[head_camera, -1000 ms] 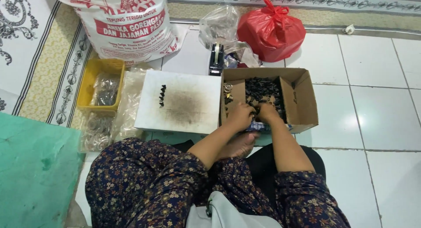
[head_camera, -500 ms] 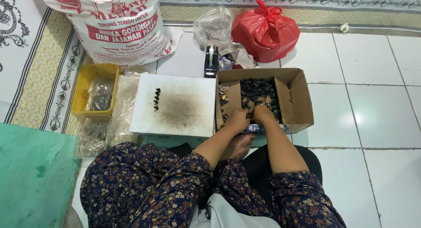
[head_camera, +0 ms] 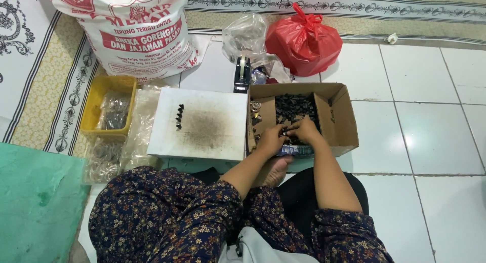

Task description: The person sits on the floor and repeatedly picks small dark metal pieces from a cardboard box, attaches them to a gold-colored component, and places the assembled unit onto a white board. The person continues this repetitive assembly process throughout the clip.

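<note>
1. The left hand (head_camera: 271, 140) and right hand (head_camera: 304, 131) are meeting at the centre of the frame, inside the cardboard box (head_camera: 344, 122); fingers are curling together, apparently pinching small dark pieces (head_camera: 295, 108), though the exact grip is too small to tell.
2. The bulk of the pieces is lying heaped in the box's upper half, just above the hands.
3. A short row of the same pieces is standing on the white board (head_camera: 202, 124), left of the box.
4. Likely risks: a piece slipping from the crowded fingertips and dropping back into the heap, or a forearm nudging the board and toppling the row.
5. A tape dispenser (head_camera: 243, 73) and red bag (head_camera: 304, 40) are sitting above, well apart.
</note>
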